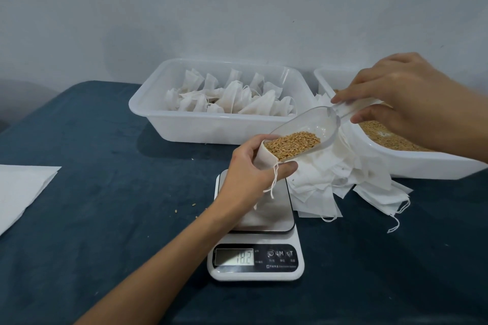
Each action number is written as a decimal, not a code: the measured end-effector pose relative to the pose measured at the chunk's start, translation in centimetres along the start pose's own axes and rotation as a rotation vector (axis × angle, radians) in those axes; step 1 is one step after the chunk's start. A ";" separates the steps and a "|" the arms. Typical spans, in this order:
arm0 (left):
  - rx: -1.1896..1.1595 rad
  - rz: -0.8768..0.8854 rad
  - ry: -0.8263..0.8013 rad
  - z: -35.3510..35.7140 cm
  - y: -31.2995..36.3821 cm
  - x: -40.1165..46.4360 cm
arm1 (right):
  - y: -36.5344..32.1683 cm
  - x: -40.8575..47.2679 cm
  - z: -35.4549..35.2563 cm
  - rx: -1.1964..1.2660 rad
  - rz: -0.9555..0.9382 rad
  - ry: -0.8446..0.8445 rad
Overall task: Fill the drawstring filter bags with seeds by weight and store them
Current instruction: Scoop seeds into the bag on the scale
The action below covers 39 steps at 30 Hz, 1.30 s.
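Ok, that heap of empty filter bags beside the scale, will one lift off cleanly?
Probably not. The empty bags look thin and floppy, overlapped with loose drawstrings, so neighbours may drag along. They seem very light, so a push likely slides the heap.

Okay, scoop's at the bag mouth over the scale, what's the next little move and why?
Probably tip the clear scoop a little more with the right hand, so the seeds slide into the filter bag that the left hand holds open. The scoop lip already sits in the bag mouth, still loaded.
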<state>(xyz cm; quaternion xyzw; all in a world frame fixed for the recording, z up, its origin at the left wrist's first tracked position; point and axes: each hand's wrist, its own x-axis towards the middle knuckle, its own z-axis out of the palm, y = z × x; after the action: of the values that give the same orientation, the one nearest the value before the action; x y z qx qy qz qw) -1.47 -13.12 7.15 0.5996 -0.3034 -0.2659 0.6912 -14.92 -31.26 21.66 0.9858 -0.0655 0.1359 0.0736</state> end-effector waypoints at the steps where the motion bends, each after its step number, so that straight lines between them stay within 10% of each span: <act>1: 0.001 -0.002 0.001 0.0 0.0 0.0 | 0.0 0.0 0.0 0.003 0.004 0.002; 39: -0.011 -0.014 0.000 -0.5 -0.1 0.2 | 3.1 -1.6 4.0 0.394 0.180 0.038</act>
<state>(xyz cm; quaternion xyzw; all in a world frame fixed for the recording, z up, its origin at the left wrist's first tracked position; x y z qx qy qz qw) -0.93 -12.95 7.05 0.5979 -0.2978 -0.2725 0.6925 -15.88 -34.73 17.81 0.9685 -0.1240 0.1709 -0.1318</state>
